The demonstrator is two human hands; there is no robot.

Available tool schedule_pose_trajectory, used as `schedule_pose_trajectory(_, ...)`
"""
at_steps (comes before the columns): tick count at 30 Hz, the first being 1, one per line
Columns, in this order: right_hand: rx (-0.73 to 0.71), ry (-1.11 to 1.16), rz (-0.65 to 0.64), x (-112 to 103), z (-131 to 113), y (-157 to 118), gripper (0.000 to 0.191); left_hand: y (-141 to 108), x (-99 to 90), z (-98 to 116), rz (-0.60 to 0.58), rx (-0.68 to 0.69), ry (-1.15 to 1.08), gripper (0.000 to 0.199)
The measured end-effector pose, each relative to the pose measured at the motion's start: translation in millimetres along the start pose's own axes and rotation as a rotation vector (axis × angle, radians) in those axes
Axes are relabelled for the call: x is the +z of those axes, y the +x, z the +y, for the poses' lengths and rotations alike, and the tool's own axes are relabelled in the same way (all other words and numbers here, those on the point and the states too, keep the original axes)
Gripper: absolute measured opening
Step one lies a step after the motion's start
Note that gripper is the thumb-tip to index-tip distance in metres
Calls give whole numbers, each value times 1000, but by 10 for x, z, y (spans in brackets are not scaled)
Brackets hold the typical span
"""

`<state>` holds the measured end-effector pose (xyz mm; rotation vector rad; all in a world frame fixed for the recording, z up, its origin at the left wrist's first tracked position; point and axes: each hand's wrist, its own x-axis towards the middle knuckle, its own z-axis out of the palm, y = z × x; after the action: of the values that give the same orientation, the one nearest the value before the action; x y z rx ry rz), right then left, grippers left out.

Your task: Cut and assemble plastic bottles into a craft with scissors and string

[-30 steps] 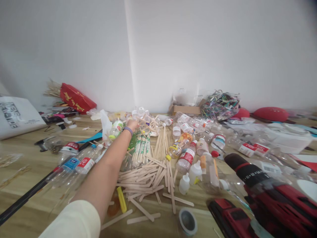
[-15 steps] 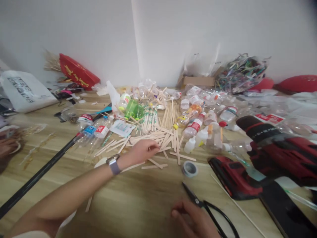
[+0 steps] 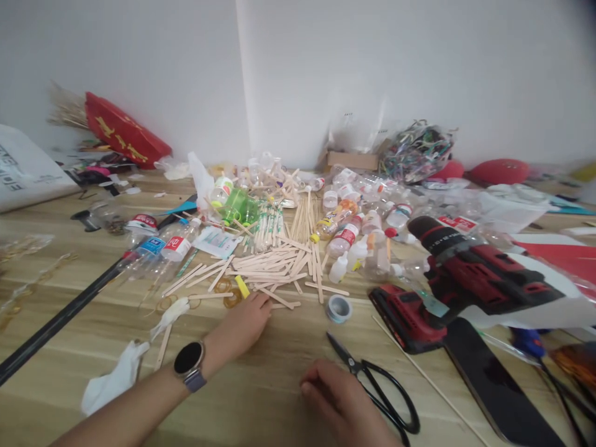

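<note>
My left hand, with a round watch on its wrist, is lowered at the near edge of a pile of flat wooden sticks. Its fingers are bent together and point down, by the end of one stick; what they pinch, if anything, is hidden. A yellow piece lies just beyond the knuckles. My right hand rests on the table, fingers loosely curled, nothing visible in them. Black-handled scissors lie right beside it. A roll of grey tape sits beyond the scissors.
A red and black power drill and a dark phone lie at right. Plastic bottles crowd the back, near thin bamboo sticks. A long black pole crosses the left side, with a crumpled white bag nearer me.
My left hand has drawn back toward me and left from over the stick pile, uncovering sticks. The view has shifted to the right. My right hand stays beside the scissors.
</note>
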<state>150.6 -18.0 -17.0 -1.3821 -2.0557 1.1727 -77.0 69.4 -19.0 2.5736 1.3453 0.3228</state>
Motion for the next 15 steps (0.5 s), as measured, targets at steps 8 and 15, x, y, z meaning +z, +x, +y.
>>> schedule_pose_trajectory(8,-79,-91,3,11,176,24,20,556,-175,153,17,16,-18,25)
schedule_pose_trajectory(15,-191,-307,-106,196,367,112,5,1615,-197,265,-11,-77,-141,27)
